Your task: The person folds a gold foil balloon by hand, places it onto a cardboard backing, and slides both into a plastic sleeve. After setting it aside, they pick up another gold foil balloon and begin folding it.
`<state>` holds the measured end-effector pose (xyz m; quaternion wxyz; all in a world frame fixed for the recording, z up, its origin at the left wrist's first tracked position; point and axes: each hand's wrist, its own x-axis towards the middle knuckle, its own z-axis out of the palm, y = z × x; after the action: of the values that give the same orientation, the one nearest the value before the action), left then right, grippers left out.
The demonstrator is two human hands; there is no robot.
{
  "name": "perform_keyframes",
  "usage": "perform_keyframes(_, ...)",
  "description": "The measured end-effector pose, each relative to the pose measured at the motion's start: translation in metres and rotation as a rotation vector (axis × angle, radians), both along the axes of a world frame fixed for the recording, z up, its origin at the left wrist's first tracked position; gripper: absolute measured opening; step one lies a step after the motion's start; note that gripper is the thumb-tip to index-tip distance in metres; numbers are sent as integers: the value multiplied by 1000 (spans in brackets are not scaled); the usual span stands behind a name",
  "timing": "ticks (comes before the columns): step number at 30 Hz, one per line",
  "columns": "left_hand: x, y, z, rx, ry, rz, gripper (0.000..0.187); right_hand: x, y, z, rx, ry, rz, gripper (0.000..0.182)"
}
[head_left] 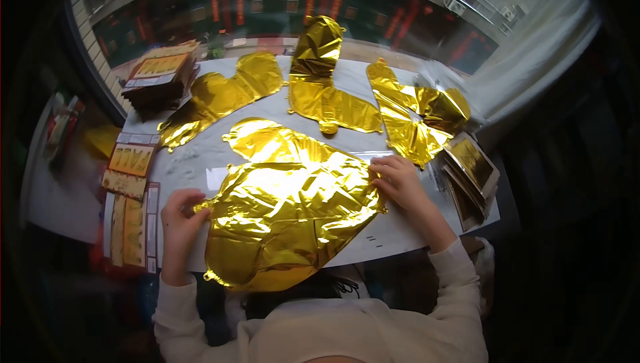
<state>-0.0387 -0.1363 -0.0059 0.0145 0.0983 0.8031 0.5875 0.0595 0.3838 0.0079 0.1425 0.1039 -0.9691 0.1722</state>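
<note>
A large flat gold foil balloon [287, 210] lies in front of me, creased and shiny, its near edge hanging past the table's front edge. My left hand [182, 220] pinches a small tab at its left side between thumb and fingers. At its upper right edge, my right hand [400, 180] grips the foil, with the fingertips closed on it. Farther back lie more gold foil balloons: a bent one [227, 96] at left, an L-shaped one [327, 90] in the middle, and one with a central hole [420, 113] at right.
A stack of printed packages [160, 73] stands at the table's back left. More printed packages [130, 163] lie along the left edge. Several flat packs [472, 170] are piled at the right edge. Behind the white table [180, 170] are a window and a pale curtain [533, 63].
</note>
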Motion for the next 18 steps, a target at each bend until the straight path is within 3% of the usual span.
perform_keyframes(5, 5, -2, 15, -53, 72, 20, 30, -10, -23, 34, 143, 27, 12, 33)
perform_keyframes(8, 4, -6, 29, -106, 103, 21, 26, -39, -61, 59, 12, 7, 103, 29)
perform_keyframes(11, -15, -9, 51, -185, 168, 112, 23, -100, -129, 67, 1, 85, 379, 25)
perform_keyframes(14, -63, -11, 50, -171, 357, 245, 24, -169, -226, 64, 160, 84, 492, 13)
perform_keyframes(16, -103, -7, 30, -130, 389, 317, 26, -221, -282, 45, 217, 126, 504, 13)
perform_keyframes(18, -119, -4, 15, -88, 427, 391, 28, -259, -323, 28, 146, 169, 539, 12)
